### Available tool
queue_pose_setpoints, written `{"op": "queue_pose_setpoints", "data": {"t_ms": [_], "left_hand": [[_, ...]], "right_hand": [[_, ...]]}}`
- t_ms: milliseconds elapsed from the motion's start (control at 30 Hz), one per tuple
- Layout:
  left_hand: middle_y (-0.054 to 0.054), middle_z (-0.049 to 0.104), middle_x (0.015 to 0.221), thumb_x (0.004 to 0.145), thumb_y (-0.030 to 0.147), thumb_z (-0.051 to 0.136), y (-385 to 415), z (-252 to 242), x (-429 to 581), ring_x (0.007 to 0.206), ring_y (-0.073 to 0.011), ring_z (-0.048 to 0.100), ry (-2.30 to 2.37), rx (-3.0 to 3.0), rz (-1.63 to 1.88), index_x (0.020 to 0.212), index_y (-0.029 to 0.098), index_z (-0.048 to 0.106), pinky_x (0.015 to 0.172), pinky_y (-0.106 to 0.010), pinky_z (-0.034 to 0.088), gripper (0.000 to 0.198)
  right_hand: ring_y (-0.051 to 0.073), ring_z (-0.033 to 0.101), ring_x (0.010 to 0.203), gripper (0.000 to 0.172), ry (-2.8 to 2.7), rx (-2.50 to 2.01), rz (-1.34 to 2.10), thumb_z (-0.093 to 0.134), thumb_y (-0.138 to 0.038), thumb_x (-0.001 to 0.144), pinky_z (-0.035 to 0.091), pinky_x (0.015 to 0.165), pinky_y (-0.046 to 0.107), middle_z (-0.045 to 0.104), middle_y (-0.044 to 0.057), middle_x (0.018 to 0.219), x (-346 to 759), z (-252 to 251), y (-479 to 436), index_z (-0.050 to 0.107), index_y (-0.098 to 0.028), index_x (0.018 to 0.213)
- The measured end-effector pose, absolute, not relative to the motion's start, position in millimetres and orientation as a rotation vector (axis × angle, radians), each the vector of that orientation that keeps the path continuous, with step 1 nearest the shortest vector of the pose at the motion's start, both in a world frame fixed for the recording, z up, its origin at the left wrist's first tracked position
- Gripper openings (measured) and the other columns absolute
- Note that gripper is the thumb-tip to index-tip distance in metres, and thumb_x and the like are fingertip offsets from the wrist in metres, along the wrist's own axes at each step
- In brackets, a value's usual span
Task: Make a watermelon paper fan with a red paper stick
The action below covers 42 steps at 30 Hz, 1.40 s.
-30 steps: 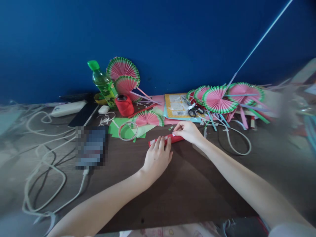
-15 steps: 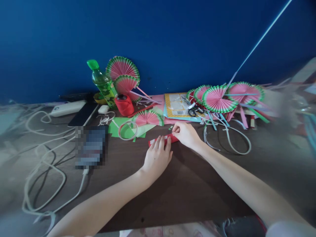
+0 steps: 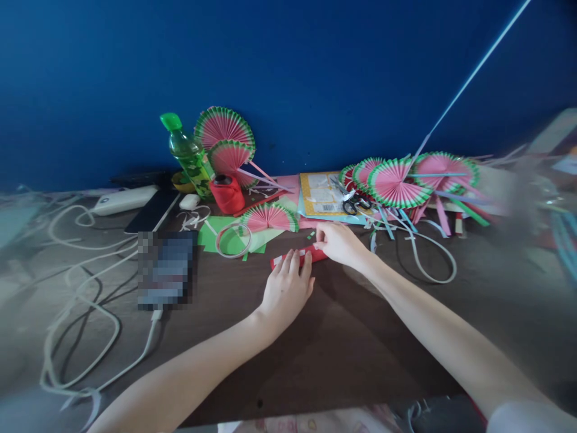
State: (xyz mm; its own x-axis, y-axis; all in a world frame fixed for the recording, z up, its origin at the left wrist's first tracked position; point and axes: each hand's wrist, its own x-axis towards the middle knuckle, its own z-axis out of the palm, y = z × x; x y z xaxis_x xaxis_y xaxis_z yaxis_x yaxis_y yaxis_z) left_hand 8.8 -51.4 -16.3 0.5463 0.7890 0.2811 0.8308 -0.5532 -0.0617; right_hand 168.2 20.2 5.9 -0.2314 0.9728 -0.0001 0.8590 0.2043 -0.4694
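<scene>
A folded red paper strip with white marks lies on the dark wooden table. My left hand rests flat on its left part, fingers stretched out and pressing it down. My right hand is closed in a pinch at the strip's right end; a small white bit shows at its fingertips. A clear tape ring lies on green paper just left of the strip.
Pink-and-green pleated paper fans pile at the back right, more fans lean on the blue wall. A green bottle, red spool, scissors, a phone and white cables fill the left.
My right hand slid left along the red strip, from its right end toward my left hand. My left hand stayed pressed on the strip.
</scene>
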Motion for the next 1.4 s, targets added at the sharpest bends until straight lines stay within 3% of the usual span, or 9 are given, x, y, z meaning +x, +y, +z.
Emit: {"op": "queue_pose_setpoints", "data": {"t_ms": [300, 633, 733, 833, 933, 1033, 1200, 1300, 1400], "left_hand": [[-0.019, 0.056, 0.120, 0.085, 0.023, 0.045, -50, -17, 8, 0.114, -0.0282, 0.052, -1.379, -2.609, -0.362, 0.122, 0.009, 0.049, 0.090, -0.040, 0.048, 0.040], [-0.016, 0.061, 0.113, 0.085, 0.024, 0.045, -44, -14, 1, 0.108, -0.0255, 0.057, -1.383, -2.665, -0.454, 0.119, 0.011, 0.051, 0.088, -0.039, 0.048, 0.036], [-0.009, 0.066, 0.102, 0.087, 0.018, 0.038, -27, 5, -11, 0.091, -0.0192, 0.063, -1.465, -2.792, -0.494, 0.112, 0.013, 0.055, 0.081, -0.033, 0.049, 0.030], [-0.007, 0.065, 0.098, 0.083, 0.011, 0.038, -7, 31, -32, 0.093, -0.0196, 0.059, -1.623, -2.702, -0.506, 0.090, 0.014, 0.059, 0.085, -0.033, 0.046, 0.023], [-0.010, 0.063, 0.094, 0.080, 0.022, 0.048, 8, 52, -56, 0.097, -0.0279, 0.056, -1.836, -2.521, -0.247, 0.088, 0.014, 0.056, 0.083, -0.040, 0.043, 0.014], [-0.011, 0.062, 0.096, 0.074, 0.033, 0.057, 14, 57, -75, 0.096, -0.0283, 0.057, -1.977, -2.564, 0.052, 0.093, 0.016, 0.051, 0.077, -0.036, 0.044, 0.027], [-0.008, 0.061, 0.086, 0.077, 0.020, 0.050, 17, 49, -83, 0.086, -0.0248, 0.060, -1.910, -2.667, 0.420, 0.082, 0.018, 0.050, 0.070, -0.031, 0.043, 0.006], [-0.007, 0.059, 0.083, 0.079, 0.018, 0.043, 17, 49, -77, 0.079, -0.0224, 0.060, -1.882, -2.739, 0.191, 0.077, 0.018, 0.048, 0.068, -0.032, 0.042, 0.006], [-0.004, 0.059, 0.080, 0.080, 0.023, 0.044, 13, 55, -67, 0.074, -0.0186, 0.059, -1.935, -2.822, -0.345, 0.080, 0.018, 0.046, 0.067, -0.030, 0.041, 0.005]], "right_hand": [[0.012, 0.049, 0.053, 0.024, -2.092, -1.911, 0.837, 0.069, -0.038, 0.063, 0.032, 0.050, 0.023, 0.055, -0.002, 0.057, 191, 5, 37, 0.053, -0.020, 0.062], [0.011, 0.048, 0.053, 0.021, -2.089, -1.944, 0.921, 0.070, -0.033, 0.059, 0.032, 0.050, 0.022, 0.053, -0.004, 0.052, 210, 7, 49, 0.054, -0.019, 0.057], [0.011, 0.049, 0.054, 0.023, -2.096, -1.924, 0.939, 0.071, -0.036, 0.058, 0.033, 0.051, 0.022, 0.055, -0.003, 0.053, 211, 8, 49, 0.056, -0.019, 0.058], [0.011, 0.048, 0.052, 0.029, -2.075, -1.873, 0.985, 0.066, -0.046, 0.064, 0.033, 0.051, 0.023, 0.056, -0.002, 0.052, 213, 9, 49, 0.059, -0.018, 0.058], [0.011, 0.049, 0.050, 0.037, -1.986, -1.746, 1.179, 0.054, -0.050, 0.073, 0.036, 0.053, 0.024, 0.058, 0.001, 0.051, 216, 11, 50, 0.061, -0.017, 0.060], [0.011, 0.050, 0.048, 0.036, -1.872, -1.635, 1.289, 0.052, -0.048, 0.075, 0.038, 0.053, 0.024, 0.059, 0.002, 0.052, 217, 13, 51, 0.062, -0.015, 0.064], [0.009, 0.042, 0.043, 0.035, -1.760, -1.625, 0.914, 0.048, -0.044, 0.077, 0.033, 0.051, 0.023, 0.048, -0.004, 0.042, 217, 19, 49, 0.060, -0.015, 0.062], [0.009, 0.042, 0.042, 0.033, -1.723, -1.604, 0.836, 0.046, -0.040, 0.078, 0.033, 0.052, 0.024, 0.046, -0.004, 0.042, 215, 21, 47, 0.059, -0.015, 0.060], [0.011, 0.048, 0.048, 0.028, -1.729, -1.530, 0.766, 0.047, -0.036, 0.078, 0.037, 0.055, 0.025, 0.051, -0.002, 0.047, 208, 24, 44, 0.062, -0.015, 0.067]]}}
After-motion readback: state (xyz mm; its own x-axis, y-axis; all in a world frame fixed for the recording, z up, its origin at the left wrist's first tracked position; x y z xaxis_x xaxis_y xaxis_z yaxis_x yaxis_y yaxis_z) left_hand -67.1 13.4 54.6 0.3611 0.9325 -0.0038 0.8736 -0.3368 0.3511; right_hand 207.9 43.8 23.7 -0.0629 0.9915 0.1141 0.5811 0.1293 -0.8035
